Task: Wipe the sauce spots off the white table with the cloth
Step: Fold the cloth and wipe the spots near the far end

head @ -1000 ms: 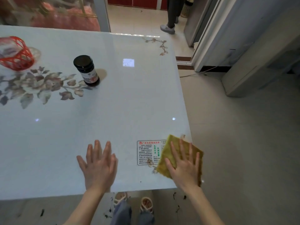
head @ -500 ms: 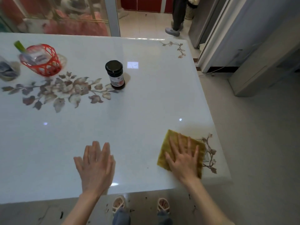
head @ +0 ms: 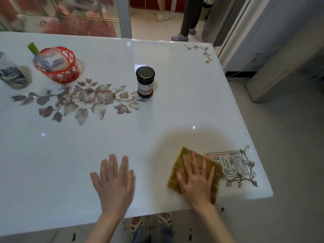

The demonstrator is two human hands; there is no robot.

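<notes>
- While the right hand (head: 196, 181) lies palm down on the cloth (head: 177, 165), its fingers are straight and spread, pressing the cloth flat against the white table (head: 105, 137).
- The cloth is a yellow-green square turned like a diamond. Its far corner pokes out beyond the fingertips, and its edges show on either side of the hand.
- The left hand (head: 114, 183) rests palm down on bare table, fingers straight and a little spread, holding nothing. It lies to the left of the cloth and does not touch it.
- Both hands sit close to the table's near edge.
- Just right of the right hand, a printed label (head: 233, 163) is stuck to the table. The cloth's right edge meets it; whether it overlaps cannot be told.
- Well beyond the hands, roughly in line with the gap between them, a dark jar (head: 145, 82) with a black lid stands upright.
- Far beyond the left hand and off to its left, a red mesh basket (head: 57, 65) holds wrapped packets.
- A printed flower spray (head: 84, 100) lies between the basket and the left hand.
</notes>
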